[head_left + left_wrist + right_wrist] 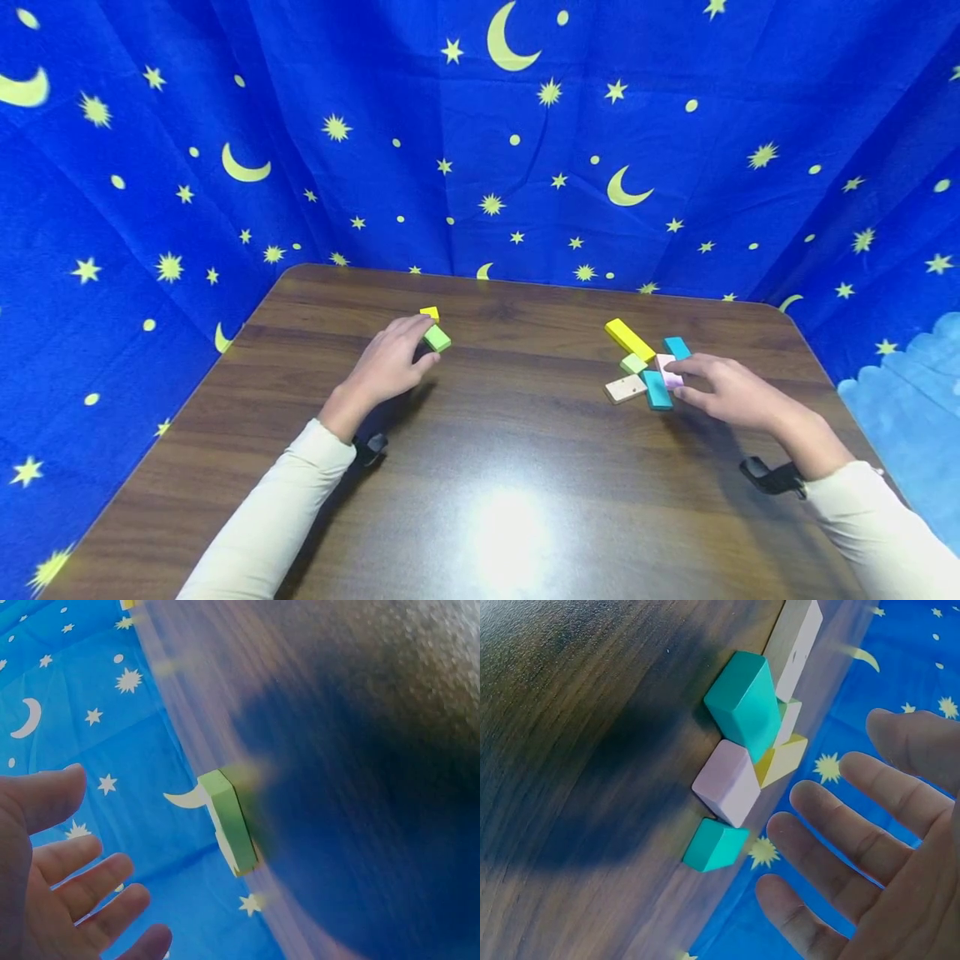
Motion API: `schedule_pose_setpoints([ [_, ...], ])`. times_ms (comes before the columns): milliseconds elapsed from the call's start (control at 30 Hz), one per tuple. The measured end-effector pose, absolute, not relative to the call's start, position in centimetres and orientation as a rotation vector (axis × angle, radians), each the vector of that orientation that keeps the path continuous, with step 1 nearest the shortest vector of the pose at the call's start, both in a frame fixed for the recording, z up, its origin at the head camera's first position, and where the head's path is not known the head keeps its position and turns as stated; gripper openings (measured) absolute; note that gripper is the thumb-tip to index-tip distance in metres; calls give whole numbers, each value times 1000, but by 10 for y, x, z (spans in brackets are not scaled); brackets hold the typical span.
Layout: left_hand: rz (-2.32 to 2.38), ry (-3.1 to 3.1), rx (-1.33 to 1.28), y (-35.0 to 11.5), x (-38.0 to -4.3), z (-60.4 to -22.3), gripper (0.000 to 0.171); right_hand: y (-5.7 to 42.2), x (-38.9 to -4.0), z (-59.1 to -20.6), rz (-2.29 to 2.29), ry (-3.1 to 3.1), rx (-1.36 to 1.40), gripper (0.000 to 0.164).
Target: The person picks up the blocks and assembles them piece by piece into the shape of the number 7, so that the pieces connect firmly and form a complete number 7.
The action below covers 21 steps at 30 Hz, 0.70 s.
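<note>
My left hand [392, 360] hovers at the left of the table with relaxed fingers, holding nothing. Right by its fingertips lies a light green block [437, 337], which the left wrist view shows apart from the palm; a small yellow block [430, 313] sits just behind it, partly covered. On the other side, my right hand [731, 392] reaches over a cluster of blocks with its fingers spread and nothing in them. Its fingertips overlap a pink block [727, 782] in the head view. Two teal blocks [742, 701] [715, 845] lie on either side of the pink one.
Also in the right cluster are a long yellow block [630, 339], a small pale green block [633, 364] and a speckled beige block [626, 388]. The brown wooden table [495, 433] ends at a blue curtain [420, 100] with moons and stars.
</note>
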State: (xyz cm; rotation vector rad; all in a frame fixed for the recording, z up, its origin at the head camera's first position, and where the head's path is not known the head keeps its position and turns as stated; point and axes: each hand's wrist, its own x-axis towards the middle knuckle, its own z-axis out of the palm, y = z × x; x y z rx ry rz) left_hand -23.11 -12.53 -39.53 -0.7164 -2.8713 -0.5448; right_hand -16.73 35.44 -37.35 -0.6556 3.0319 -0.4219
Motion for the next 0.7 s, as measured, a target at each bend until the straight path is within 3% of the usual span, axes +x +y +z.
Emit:
schedule_pose_setpoints([
  [700, -420, -2811, -948, -64, -222, -401, 60, 355, -165, -382, -403, 3018, -611, 37],
])
